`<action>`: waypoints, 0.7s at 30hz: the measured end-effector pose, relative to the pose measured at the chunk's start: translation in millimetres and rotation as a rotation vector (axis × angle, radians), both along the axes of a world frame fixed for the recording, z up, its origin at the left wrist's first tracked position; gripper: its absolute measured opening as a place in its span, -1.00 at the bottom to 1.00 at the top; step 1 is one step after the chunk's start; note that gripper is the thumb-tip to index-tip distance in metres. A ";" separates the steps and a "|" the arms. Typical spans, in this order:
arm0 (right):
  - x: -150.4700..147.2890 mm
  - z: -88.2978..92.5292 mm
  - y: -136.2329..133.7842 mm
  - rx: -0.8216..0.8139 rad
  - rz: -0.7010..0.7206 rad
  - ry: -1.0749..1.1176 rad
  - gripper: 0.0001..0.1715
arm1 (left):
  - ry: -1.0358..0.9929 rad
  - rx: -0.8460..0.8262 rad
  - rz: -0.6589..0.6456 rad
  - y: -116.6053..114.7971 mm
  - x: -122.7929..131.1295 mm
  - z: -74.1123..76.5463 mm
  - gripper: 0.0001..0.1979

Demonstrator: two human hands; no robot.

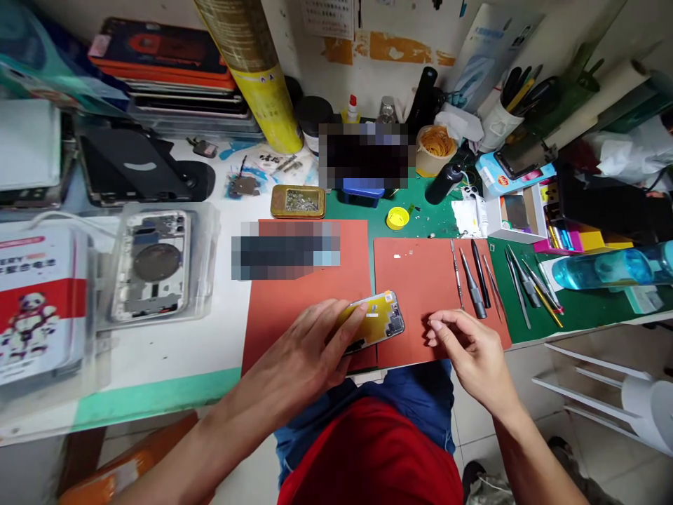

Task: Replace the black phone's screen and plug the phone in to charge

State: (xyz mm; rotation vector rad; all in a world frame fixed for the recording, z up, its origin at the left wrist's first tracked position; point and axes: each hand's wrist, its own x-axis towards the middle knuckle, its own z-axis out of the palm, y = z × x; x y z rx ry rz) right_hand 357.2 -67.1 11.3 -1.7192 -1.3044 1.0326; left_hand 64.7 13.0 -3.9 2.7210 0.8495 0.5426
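Note:
My left hand (308, 347) lies over an opened phone (379, 319) with a yellow inside, fingers wrapped on its left end, holding it down on the red mats (420, 273). My right hand (465, 347) hovers just right of the phone with fingertips pinched together; what they hold, if anything, is too small to make out. A row of thin metal tools and screwdrivers (476, 277) lies just beyond the right hand.
A phone back housing in a clear case (155, 263) sits at left beside a white box (39, 294). A gold tin of screws (298, 201), a yellow cap (397, 218), a blue bottle (610, 268) and cluttered tool cups line the back.

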 end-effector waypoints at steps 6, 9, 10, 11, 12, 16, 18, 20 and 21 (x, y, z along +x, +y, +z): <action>-1.5 -1.9 2.4 0.129 0.108 -0.314 -0.82 | 0.009 0.052 -0.045 7.4 -2.6 -0.1 -0.36; -4.5 -0.9 4.4 0.161 0.142 -0.379 -0.81 | 0.043 0.145 -0.058 8.5 -4.2 0.0 -0.44; -5.6 -0.6 5.0 0.163 0.148 -0.384 -0.81 | 0.059 0.156 -0.061 8.2 -5.1 -0.2 -0.45; -6.7 -0.3 5.5 0.162 0.151 -0.385 -0.82 | 0.073 0.156 -0.060 7.5 -6.1 -0.7 -0.45; -7.6 0.0 6.0 0.161 0.152 -0.382 -0.82 | 0.085 0.147 -0.061 6.7 -7.2 -1.3 -0.44; -9.1 1.1 8.3 0.154 0.147 -0.348 -0.80 | 0.076 0.108 -0.057 3.9 -10.0 -5.1 -0.37; -8.5 1.8 9.1 0.129 0.142 -0.316 -0.79 | 0.070 0.097 -0.049 4.0 -9.9 -6.5 -0.36; -8.0 2.5 9.0 0.077 0.123 -0.245 -0.81 | 0.083 0.084 -0.035 5.3 -9.9 -6.9 -0.38; -8.2 2.9 8.6 0.042 0.102 -0.188 -0.82 | 0.086 0.073 -0.035 6.3 -10.1 -6.6 -0.39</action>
